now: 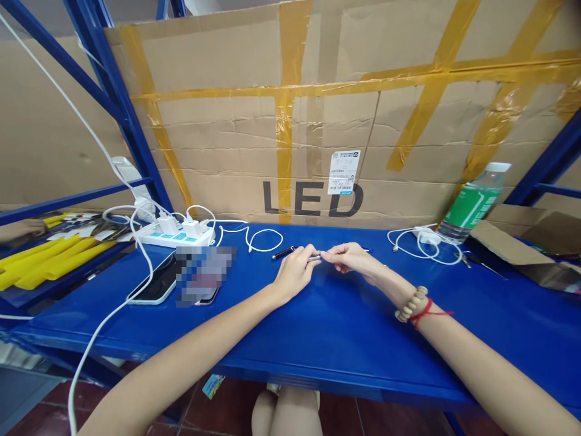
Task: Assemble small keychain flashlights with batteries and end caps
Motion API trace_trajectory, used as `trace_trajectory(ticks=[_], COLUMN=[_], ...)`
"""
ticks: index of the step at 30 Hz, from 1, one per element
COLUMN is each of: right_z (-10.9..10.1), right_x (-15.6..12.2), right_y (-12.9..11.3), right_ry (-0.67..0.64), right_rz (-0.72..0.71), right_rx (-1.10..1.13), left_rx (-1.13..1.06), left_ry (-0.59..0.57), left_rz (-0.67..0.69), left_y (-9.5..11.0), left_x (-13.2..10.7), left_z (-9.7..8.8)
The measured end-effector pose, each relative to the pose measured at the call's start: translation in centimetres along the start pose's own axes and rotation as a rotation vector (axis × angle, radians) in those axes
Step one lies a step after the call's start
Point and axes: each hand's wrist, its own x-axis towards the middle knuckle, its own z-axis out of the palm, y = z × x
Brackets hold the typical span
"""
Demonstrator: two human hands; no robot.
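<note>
In the head view my left hand [297, 270] is closed round a thin, light grey stick-like piece [314, 259] just above the blue table [345, 339]. At that piece's tip my right hand [347, 257] pinches with thumb and forefinger, close against the left fingers. Whether the right fingertips hold the same piece or a separate small part is too small to tell. Left of my left hand lies a black pen [282, 253]. Partly hidden behind my right hand is a slim blue item [368, 250].
Two phones, one dark [157, 283] and one partly blurred [209, 275], lie left. Behind them stands a white power strip [181, 236] with chargers and cables. A green-labelled bottle [474, 203], a coiled white cable [426, 239] and an open carton [517, 254] are right. A large cardboard box [227, 151] backs the table.
</note>
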Motion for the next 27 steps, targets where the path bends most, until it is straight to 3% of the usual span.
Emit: trace_trajectory(ticks=[9,16,20,27], right_z=[-0.4,-0.7,-0.7,-1.1], right_x=[0.7,0.9,0.9,0.8], right_y=[0.6,0.7,0.5,0.3], right_ry=[-0.028,0.056,0.068,-0.007], right_rz=[-0.046,-0.414,-0.532,-0.491], right_rx=[-0.015,-0.133,-0.113,-0.028], left_rx=[-0.019,-0.135,-0.162,-0.071], left_ry=[-0.031,-0.007,-0.030,-0.077], left_rz=[0.006,-0.042,-0.040,-0.029], left_y=[0.1,0.3,0.3,0.8], left_x=[0.2,0.6,0.6,0.3], left_z=[-0.1,-0.1,-0.2,-0.6])
